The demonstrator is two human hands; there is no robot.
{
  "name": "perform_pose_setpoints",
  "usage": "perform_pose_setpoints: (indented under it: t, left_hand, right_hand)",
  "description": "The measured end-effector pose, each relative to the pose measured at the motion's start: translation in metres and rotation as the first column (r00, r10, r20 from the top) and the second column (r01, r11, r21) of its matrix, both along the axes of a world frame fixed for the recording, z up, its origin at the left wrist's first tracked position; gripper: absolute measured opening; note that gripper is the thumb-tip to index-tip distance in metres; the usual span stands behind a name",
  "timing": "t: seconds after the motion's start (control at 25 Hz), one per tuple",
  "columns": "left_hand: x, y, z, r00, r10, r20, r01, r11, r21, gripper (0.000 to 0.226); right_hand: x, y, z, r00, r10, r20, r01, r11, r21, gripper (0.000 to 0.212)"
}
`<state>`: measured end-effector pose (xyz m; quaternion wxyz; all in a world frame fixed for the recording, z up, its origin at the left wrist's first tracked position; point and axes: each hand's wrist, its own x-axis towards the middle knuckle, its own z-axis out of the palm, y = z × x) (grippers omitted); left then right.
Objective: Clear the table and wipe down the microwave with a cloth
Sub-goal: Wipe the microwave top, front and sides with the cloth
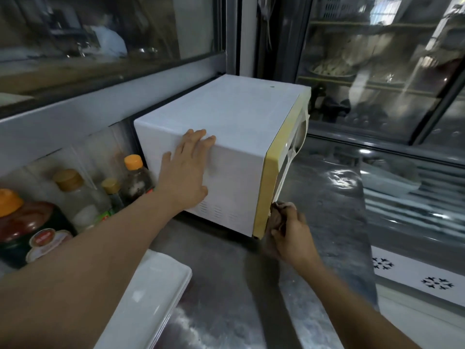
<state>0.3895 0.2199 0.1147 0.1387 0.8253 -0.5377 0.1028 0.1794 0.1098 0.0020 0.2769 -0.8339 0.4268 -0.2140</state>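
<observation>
A white microwave (226, 122) with a yellowish front frame stands on the steel table (327, 222), its door facing right. My left hand (187, 170) lies flat with straight fingers on the microwave's near side and top edge. My right hand (289, 235) grips a crumpled brownish cloth (280, 212) and presses it against the lower front corner of the microwave, by the bottom of the white door handle (292, 157).
Sauce and seasoning bottles (133, 180) and a large red-brown jar (27, 227) stand left of the microwave. A stack of white rectangular plates (151, 298) sits at the near table edge. Glass windows and a display case rise behind and right.
</observation>
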Motion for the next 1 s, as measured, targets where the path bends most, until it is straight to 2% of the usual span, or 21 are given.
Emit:
perform_pose_setpoints:
  t: [0.16,0.28,0.52,0.8,1.0]
  left_hand:
    - [-0.012,0.005,0.018,0.999,0.028,-0.039,-0.024,0.994,0.104,0.098]
    - [-0.033,0.013,0.032,0.991,0.091,-0.093,-0.077,0.986,0.147,0.103]
    - [-0.067,0.038,0.049,0.986,0.147,-0.076,-0.119,0.949,0.291,0.099]
    - [-0.119,0.096,0.083,0.976,0.097,-0.195,-0.044,0.965,0.258,0.098]
    - [-0.184,0.147,0.103,0.923,0.010,-0.385,0.043,0.991,0.130,0.084]
  right_hand:
    - [-0.013,-0.014,0.041,0.994,0.046,0.102,-0.046,0.999,0.000,0.058]
    - [-0.023,-0.022,0.073,0.990,0.081,0.115,-0.082,0.997,0.001,0.059]
    - [-0.044,-0.014,0.118,0.984,0.114,0.139,-0.116,0.993,0.005,0.055]
    - [-0.091,0.041,0.175,0.979,0.106,0.173,-0.106,0.994,-0.010,0.045]
    - [-0.143,0.107,0.215,0.970,0.080,0.231,-0.082,0.997,-0.001,0.042]
